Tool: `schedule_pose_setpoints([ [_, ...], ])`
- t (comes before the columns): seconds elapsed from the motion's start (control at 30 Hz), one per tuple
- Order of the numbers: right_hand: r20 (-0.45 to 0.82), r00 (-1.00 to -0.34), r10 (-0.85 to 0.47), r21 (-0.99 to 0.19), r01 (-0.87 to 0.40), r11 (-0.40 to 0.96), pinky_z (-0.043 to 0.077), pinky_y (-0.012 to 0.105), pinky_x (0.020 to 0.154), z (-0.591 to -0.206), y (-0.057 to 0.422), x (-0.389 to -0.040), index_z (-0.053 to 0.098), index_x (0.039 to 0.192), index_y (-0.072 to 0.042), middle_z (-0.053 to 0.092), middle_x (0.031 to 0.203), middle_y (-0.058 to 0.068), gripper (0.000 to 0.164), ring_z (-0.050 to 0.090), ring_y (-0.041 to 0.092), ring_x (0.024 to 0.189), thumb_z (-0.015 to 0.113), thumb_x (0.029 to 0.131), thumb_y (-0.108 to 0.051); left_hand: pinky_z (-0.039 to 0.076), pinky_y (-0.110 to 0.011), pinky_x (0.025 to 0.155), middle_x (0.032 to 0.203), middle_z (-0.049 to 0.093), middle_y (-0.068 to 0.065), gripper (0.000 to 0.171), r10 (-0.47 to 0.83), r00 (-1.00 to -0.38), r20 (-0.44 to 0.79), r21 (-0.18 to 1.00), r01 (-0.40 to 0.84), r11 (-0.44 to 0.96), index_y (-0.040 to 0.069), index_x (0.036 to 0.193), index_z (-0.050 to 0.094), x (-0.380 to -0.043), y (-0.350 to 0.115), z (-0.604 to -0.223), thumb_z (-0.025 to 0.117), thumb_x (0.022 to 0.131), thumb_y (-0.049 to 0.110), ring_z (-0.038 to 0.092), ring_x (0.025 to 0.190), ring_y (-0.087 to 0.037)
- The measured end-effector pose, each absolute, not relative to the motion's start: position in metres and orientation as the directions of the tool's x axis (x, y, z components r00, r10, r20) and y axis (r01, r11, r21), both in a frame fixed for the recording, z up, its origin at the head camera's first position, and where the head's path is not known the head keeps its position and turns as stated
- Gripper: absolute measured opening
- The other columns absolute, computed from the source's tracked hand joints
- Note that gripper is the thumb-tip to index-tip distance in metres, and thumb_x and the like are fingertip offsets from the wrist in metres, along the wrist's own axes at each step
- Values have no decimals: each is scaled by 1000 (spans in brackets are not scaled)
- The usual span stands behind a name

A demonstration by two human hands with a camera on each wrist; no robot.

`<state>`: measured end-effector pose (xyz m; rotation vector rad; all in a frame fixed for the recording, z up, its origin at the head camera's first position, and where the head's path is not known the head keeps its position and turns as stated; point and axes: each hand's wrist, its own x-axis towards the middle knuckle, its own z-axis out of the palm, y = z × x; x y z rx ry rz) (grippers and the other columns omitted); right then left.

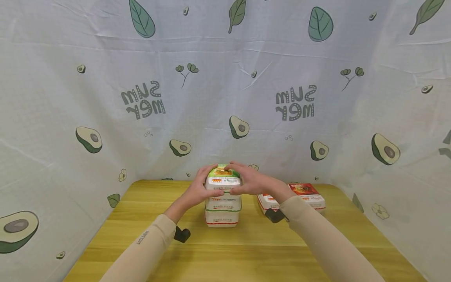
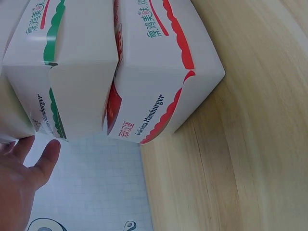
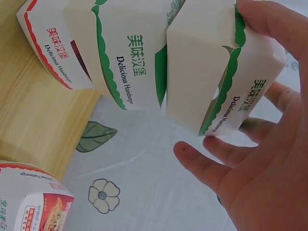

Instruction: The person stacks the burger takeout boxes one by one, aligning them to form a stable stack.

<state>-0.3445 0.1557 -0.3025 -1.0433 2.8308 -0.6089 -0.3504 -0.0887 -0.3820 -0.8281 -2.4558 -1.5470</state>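
Three paper hamburger boxes stand in a stack. The top hamburger box has a green lid and lies between both hands. My left hand holds its left side, and my right hand grips the right side with the thumb on its near edge. Under it sits a green-trimmed box, and lowest is a red-trimmed box on the table. In the right wrist view the top box looks tilted against the one below. Only part of the left hand shows in the left wrist view.
Right of the stack, red-and-white hamburger boxes rest on the wooden table, partly behind the right forearm. A white curtain with avocado and leaf prints hangs around the table's back and sides.
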Motion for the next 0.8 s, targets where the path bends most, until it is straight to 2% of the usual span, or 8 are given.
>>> schedule_pose_setpoints([
  [0.2, 94, -754, -650, -386, -629, 675, 28, 66, 113, -300, 162, -343, 41, 152, -24, 17, 168, 14, 78, 23, 41, 151, 77, 86, -45, 42, -52, 105, 155, 26, -3, 94, 380, -846, 374, 796, 503, 336, 38, 155, 33, -351, -89, -381, 87, 78, 39, 45, 127, -28],
  [0.4, 130, -770, -625, -431, -611, 664, 24, 68, 114, -298, 179, -342, 43, 152, -22, 20, 167, 12, 83, 18, 40, 153, 79, 83, -49, 41, -53, 105, 155, 28, -5, 96, 377, -845, 380, 781, 511, 359, 35, 155, 35, -353, -88, -380, 89, 75, 41, 44, 128, -27],
  [0.57, 175, -787, -592, -464, -596, 656, 25, 69, 113, -297, 197, -345, 45, 151, -23, 26, 165, 11, 85, 21, 39, 151, 84, 79, -45, 38, -54, 107, 155, 29, -6, 98, 367, -850, 378, 786, 504, 358, 34, 155, 35, -353, -87, -380, 90, 74, 36, 43, 129, -28],
  [0.67, 205, -791, -576, -466, -597, 654, 26, 69, 113, -297, 208, -346, 45, 151, -23, 29, 164, 11, 83, 24, 39, 150, 84, 79, -42, 37, -55, 108, 156, 28, -6, 98, 366, -851, 378, 793, 501, 346, 34, 155, 35, -353, -88, -379, 90, 75, 34, 42, 130, -29],
  [0.8, 212, -805, -555, -477, -580, 660, 26, 68, 113, -297, 222, -346, 44, 151, -24, 31, 163, 11, 83, 26, 39, 149, 82, 81, -44, 37, -55, 108, 157, 27, -7, 97, 367, -851, 375, 796, 499, 342, 33, 155, 35, -353, -89, -379, 90, 75, 34, 42, 131, -29],
])
